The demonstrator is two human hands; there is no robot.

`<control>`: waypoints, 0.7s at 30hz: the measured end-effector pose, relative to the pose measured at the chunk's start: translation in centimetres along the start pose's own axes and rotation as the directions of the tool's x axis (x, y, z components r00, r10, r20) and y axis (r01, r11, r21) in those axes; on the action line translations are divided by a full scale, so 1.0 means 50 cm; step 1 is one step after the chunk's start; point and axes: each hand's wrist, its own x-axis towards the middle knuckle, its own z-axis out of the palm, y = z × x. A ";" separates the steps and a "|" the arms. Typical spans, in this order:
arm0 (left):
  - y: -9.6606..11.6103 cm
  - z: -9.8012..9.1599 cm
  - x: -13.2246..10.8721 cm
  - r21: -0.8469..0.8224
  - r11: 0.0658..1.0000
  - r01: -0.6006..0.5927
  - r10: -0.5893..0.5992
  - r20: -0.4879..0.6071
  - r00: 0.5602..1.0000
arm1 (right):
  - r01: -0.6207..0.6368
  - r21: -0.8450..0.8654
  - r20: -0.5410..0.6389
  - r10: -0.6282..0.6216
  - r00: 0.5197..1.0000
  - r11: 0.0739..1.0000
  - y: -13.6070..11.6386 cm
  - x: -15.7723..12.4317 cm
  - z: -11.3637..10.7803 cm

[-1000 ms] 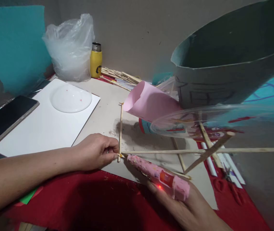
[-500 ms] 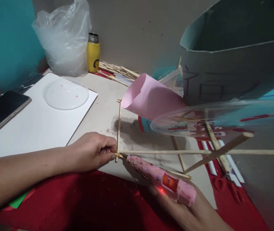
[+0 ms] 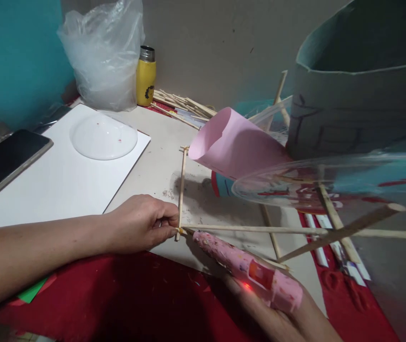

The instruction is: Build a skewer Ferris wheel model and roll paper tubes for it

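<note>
My left hand [image 3: 153, 221] pinches the near end of a thin wooden stick frame [image 3: 182, 190], right at a corner joint with a yellowish blob. Gripped in my right hand [image 3: 277, 318] is a pink, stained hot glue gun [image 3: 231, 254], with a red light lit on its side. Its narrow tip points left and reaches the joint beside my left fingertips. A long thin stick [image 3: 238, 229] runs from this corner to the right. Thicker crossed sticks [image 3: 342, 232] stand in front on the right, beneath a clear plastic disc [image 3: 270, 183].
A rolled pink paper cone [image 3: 238, 142] and a big grey cylinder [image 3: 360, 109] rise on the right. Scissors [image 3: 345, 285] lie on red cloth. Leftward are a phone [image 3: 10, 161], a white board [image 3: 46, 190], a plastic lid [image 3: 103, 137], a plastic bag [image 3: 103, 57] and a yellow bottle [image 3: 146, 78].
The whole view has shifted slightly, so most things appear further right. Both hands keep their grips, and the glue gun's tip stays at the corner joint.
</note>
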 end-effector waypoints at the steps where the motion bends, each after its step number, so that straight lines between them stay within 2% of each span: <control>1: 0.000 0.000 0.000 -0.001 1.000 -0.001 0.001 -0.001 1.000 | 0.007 -0.007 0.002 -0.007 1.000 1.000 0.002 0.000 0.000; 10: 0.004 -0.001 -0.002 -0.004 1.000 -0.001 0.001 0.003 1.000 | 0.045 -0.085 0.007 -0.045 0.999 0.995 0.006 0.007 -0.003; 21: -0.001 0.001 0.000 0.000 1.000 -0.001 0.001 0.020 1.000 | -0.041 0.055 -0.008 0.041 0.999 0.998 -0.001 0.003 0.011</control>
